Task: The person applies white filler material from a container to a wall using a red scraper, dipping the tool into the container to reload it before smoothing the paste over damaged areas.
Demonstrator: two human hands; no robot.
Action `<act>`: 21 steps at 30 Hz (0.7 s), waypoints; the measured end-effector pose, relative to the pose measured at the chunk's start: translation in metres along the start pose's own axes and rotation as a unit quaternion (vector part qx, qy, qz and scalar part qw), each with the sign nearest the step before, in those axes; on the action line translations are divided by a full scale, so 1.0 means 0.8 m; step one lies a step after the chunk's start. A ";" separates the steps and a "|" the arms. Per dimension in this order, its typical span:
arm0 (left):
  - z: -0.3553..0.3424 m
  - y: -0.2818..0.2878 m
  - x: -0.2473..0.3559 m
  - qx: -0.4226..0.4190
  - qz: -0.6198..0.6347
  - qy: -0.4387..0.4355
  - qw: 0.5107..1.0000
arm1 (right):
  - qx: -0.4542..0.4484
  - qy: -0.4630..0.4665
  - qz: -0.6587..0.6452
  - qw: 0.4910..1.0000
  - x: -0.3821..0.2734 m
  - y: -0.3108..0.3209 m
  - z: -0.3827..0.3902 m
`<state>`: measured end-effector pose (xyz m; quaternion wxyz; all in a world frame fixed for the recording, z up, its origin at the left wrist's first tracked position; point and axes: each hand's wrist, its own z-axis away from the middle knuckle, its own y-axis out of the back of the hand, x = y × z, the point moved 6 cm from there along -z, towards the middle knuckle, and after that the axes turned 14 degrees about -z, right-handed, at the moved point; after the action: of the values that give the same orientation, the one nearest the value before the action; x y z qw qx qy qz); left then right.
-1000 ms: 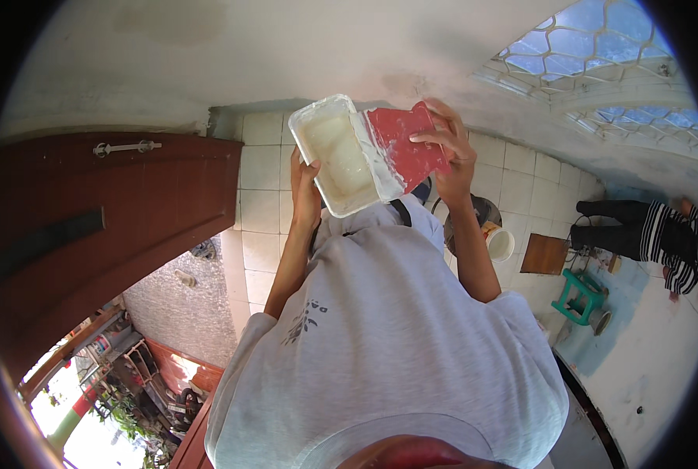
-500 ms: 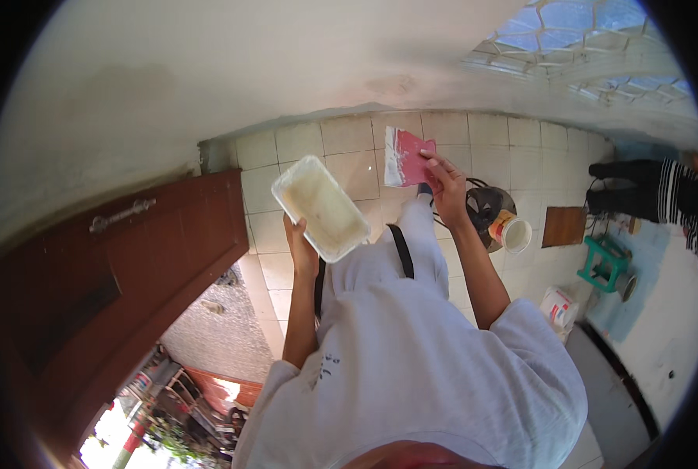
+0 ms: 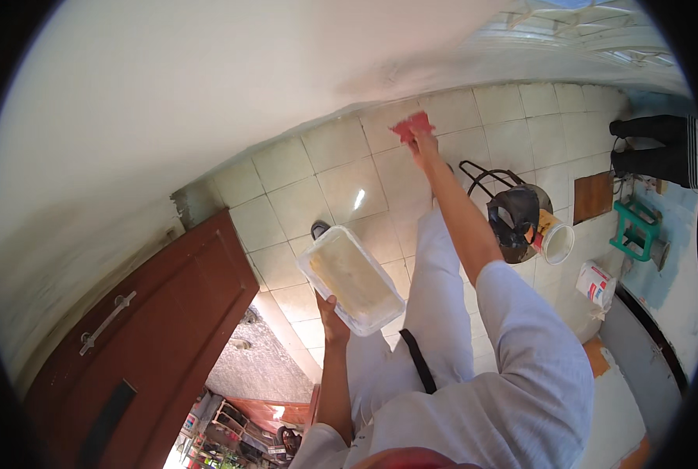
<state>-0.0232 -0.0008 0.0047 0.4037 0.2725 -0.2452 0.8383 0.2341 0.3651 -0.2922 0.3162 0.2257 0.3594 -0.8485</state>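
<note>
My left hand (image 3: 332,316) grips a white rectangular plastic container (image 3: 353,280) at its lower left side; a pale, creamy residue coats its inside. My right hand (image 3: 422,147) is raised at arm's length toward the white wall (image 3: 247,78), fingers closed on a red flat spreader (image 3: 411,125). Whether the spreader touches the wall is unclear from here.
A brown door (image 3: 138,328) stands at left by an opening. On the tiled floor (image 3: 341,187) are a round dark object with a black bag (image 3: 513,215), a bucket (image 3: 558,241), a white container (image 3: 595,285) and a green stool (image 3: 630,230). At far right a person's dark-clothed legs (image 3: 650,156) show.
My hands have moved apart. The red spreader left the container and went up and away toward the wall, while the container came lower, nearer my legs. The view has turned and shifted.
</note>
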 end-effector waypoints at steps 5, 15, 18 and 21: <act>0.003 0.029 -0.034 0.047 0.009 0.027 0.998 | 0.035 -0.048 -0.040 0.997 0.028 -0.094 -0.059; 0.015 0.068 -0.010 0.033 -0.006 0.007 0.999 | -0.052 0.040 -0.169 0.983 -0.128 -0.232 0.134; 0.005 0.079 0.011 0.074 -0.016 -0.003 0.997 | -0.025 0.109 -0.103 0.988 -0.145 -0.209 0.165; -0.001 0.093 0.002 0.113 0.002 0.003 0.994 | 0.075 0.079 0.008 0.994 -0.082 -0.138 0.097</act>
<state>-0.0848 -0.0407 -0.0093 0.3696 0.3130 -0.1480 0.8623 0.1908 0.3913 -0.1507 0.2759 0.3181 0.3168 -0.8499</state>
